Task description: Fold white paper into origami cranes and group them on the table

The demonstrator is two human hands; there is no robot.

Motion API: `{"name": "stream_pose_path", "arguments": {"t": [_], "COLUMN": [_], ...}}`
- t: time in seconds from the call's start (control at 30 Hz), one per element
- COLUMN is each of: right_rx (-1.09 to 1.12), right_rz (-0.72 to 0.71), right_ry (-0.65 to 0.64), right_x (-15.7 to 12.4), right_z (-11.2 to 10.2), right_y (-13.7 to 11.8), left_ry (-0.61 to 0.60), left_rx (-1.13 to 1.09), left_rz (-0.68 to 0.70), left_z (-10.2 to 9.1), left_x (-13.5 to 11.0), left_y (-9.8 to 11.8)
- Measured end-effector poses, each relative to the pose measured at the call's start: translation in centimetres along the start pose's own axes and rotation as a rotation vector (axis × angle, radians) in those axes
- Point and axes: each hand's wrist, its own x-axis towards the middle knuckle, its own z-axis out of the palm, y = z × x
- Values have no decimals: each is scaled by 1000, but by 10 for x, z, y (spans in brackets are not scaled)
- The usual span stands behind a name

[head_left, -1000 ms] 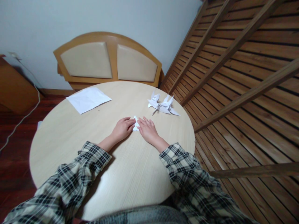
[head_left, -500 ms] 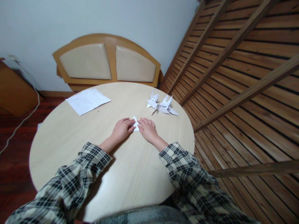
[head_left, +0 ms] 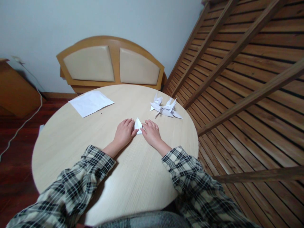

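Note:
A small white folded paper (head_left: pixel 138 124), pointed at its far end, lies on the table between my two hands. My left hand (head_left: pixel 124 132) is at its left side, palm down, with the thumb on the paper's lower left part and the fingers bent along its left edge. At the right edge, my right hand (head_left: pixel 151 132) holds the paper with thumb and index finger close together. Its other fingers rest toward the table. Beyond my right hand stand several white paper cranes (head_left: pixel 167 108), grouped close together.
A round pale wooden table (head_left: pixel 133 183) bears everything. White paper sheets (head_left: pixel 91 103) lie at its far left, with a tiny dark speck nearby. Behind it stands a padded headboard (head_left: pixel 111 61). A slatted wooden wall (head_left: pixel 237 104) slants along the right; a white cable (head_left: pixel 26 122) hangs at left.
My left fingers have drawn back a little to the left, so more of the folded paper shows. My right fingers have shifted slightly off it. The camera view has moved a little.

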Motion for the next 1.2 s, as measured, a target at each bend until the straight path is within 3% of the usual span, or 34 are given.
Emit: {"name": "stream_pose_path", "arguments": {"t": [0.3, 0.53, 0.73, 1.03, 1.2], "right_rx": [186, 495, 827, 975, 1171], "right_rz": [-95, -123, -67, -34, -21], "right_ry": [98, 104, 81, 74, -7], "right_x": [5, 10, 10, 11, 12], "right_z": [12, 17, 20, 14, 15], "right_y": [10, 15, 11, 8, 10], "left_ry": [-90, -49, -10, -39, 46], "left_rx": [35, -79, -279, -762, -970], "left_rz": [-24, 15, 54, -130, -208], "left_z": [1, 5, -8, -5, -4], "left_x": [-5, -5, -1, -2, 1], "left_y": [-1, -6, -1, 3, -2]}}
